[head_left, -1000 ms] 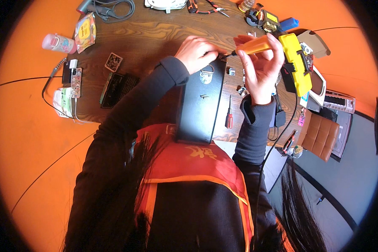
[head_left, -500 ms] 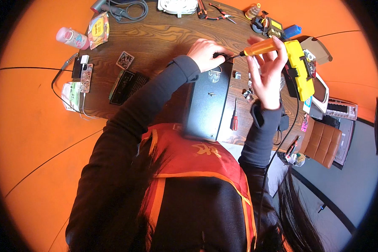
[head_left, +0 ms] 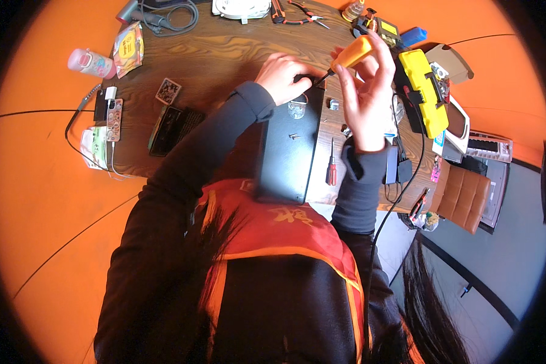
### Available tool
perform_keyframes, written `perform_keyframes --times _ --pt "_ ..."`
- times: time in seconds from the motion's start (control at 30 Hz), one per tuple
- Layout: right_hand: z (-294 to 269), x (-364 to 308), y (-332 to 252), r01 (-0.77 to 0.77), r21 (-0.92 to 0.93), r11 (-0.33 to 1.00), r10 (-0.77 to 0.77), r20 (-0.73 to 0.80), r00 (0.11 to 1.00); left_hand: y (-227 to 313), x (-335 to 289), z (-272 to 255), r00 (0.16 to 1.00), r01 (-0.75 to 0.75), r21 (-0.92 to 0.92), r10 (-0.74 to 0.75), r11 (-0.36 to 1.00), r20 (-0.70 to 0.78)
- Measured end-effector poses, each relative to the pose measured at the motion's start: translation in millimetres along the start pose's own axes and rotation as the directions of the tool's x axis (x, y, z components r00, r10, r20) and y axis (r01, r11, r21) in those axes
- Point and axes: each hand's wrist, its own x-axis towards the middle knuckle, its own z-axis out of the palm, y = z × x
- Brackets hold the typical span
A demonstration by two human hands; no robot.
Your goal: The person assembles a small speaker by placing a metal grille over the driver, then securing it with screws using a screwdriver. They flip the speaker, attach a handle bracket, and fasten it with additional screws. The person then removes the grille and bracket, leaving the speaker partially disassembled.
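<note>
A long black case (head_left: pixel 285 164) lies lengthwise before me, its near end against my red apron. My left hand (head_left: pixel 283 79) is closed over its far end, fingers curled around the edge by a small dark part. My right hand (head_left: pixel 370 91) holds an orange-handled screwdriver (head_left: pixel 352 53) from above, tilted, with its tip down at the case's far right corner. The exact spot under the tip is hidden. On the case lie a clear plastic piece (head_left: pixel 296 109) and small screws (head_left: pixel 294 136).
Right of the case lies a red-handled screwdriver (head_left: pixel 332 170). Beyond my right hand stands a yellow toolbox (head_left: pixel 423 91). A circuit board (head_left: pixel 173 128) and a small square box (head_left: pixel 168 91) lie left; pliers (head_left: pixel 303 13) lie at the back. A black cable (head_left: pixel 409 188) hangs at right.
The whole view has shifted slightly, moving things leftward. The screwdriver stands more upright, its handle raised by my right hand; my left hand keeps its grip on the far end.
</note>
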Motion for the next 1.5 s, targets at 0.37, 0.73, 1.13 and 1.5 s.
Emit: perform_keyframes --times 0.37,0.73,1.13,1.5 --pt "-9 1 -1 0.025 -0.032 0.999 -0.024 0.029 0.999 -8 -2 6 1.0 -0.01 0.024 0.01 1.0 -0.011" --pt "-18 9 -9 -0.064 -0.039 0.997 0.066 0.039 0.997 -6 -2 4 1.0 -0.003 0.003 0.003 1.0 0.017" --pt "-12 3 -14 -0.049 -0.029 0.998 0.052 0.131 0.99 -11 13 -2 0.986 0.064 -0.186 -0.033 0.98 0.165" --pt "-6 1 -3 0.176 -0.48 0.86 -0.228 -0.052 0.972 -6 15 -2 0.995 -0.03 0.052 0.025 0.998 0.095"
